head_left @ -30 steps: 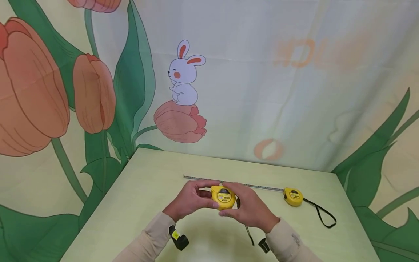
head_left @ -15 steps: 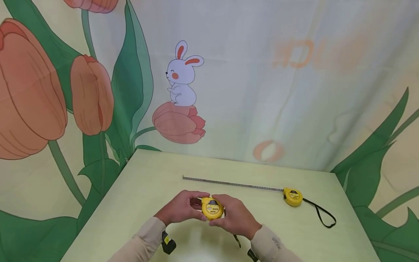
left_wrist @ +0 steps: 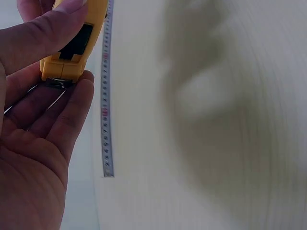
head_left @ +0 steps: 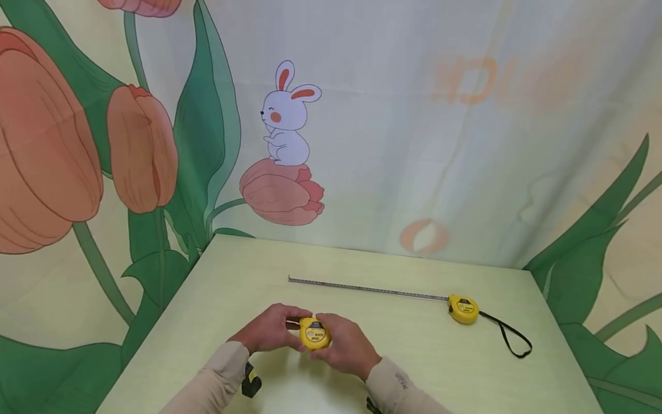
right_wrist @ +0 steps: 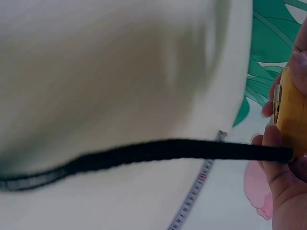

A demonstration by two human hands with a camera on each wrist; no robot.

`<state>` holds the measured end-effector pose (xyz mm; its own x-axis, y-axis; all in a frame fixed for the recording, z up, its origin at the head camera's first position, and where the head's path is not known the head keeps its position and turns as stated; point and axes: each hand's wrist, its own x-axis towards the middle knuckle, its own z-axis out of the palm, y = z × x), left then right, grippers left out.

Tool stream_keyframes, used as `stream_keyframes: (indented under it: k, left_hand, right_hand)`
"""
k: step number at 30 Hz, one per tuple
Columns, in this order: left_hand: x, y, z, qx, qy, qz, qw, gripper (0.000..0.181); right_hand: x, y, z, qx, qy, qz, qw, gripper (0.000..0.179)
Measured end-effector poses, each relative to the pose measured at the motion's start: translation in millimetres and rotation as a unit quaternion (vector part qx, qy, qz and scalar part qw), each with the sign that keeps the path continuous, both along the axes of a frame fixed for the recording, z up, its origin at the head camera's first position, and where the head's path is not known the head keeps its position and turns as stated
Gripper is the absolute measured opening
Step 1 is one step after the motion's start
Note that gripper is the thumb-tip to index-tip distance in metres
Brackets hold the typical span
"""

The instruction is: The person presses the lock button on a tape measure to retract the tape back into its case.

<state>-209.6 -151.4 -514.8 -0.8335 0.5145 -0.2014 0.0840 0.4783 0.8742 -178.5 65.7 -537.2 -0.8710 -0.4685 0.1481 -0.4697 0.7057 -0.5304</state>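
- Yellow tape measure [head_left: 314,334] is hovering in front of the outstretched blade [head_left: 362,287].
- Left hand [head_left: 268,329] and right hand [head_left: 350,345] are pinching it.
- Loose strap [right_wrist: 168,149] is dangling, risking a snag and drop.

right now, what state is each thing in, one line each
Held tape measure: gripped above the table, no blade seen drawn out
Held strap: trailing loose
Left hand: fingers pinching the held tape measure
Right hand: fingers pinching its other side
Other tape measure: lying on the table
Its blade: drawn out, straight
Its strap: looped on the table
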Motion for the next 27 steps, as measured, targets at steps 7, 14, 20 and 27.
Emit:
stream_keyframes:
  k: [7,14,20,27]
  left_hand:
    - [-6.0,-11.5,-23.0,-0.025,0.019,0.002,0.9995,0.068]
    - [-10.4,-14.6,-43.3,-0.098,0.052,0.006,0.9938,0.067]
    - [-10.1,-14.5,-55.6,-0.133,0.077,-0.003,0.9881,0.065]
    - [-9.6,-16.2,-56.5,-0.142,0.076,-0.006,0.987,0.065]
  right_hand:
    - [-8.3,-17.1,-19.7,0.024,0.004,0.005,0.9997,0.072]
    - [-16.1,-25.9,-41.8,0.071,0.024,0.012,0.9971,0.069]
    - [-12.6,-28.1,-52.9,0.096,0.016,0.006,0.9953,0.072]
    - [-8.1,-30.0,-49.5,0.104,-0.001,0.0,0.9946,0.073]
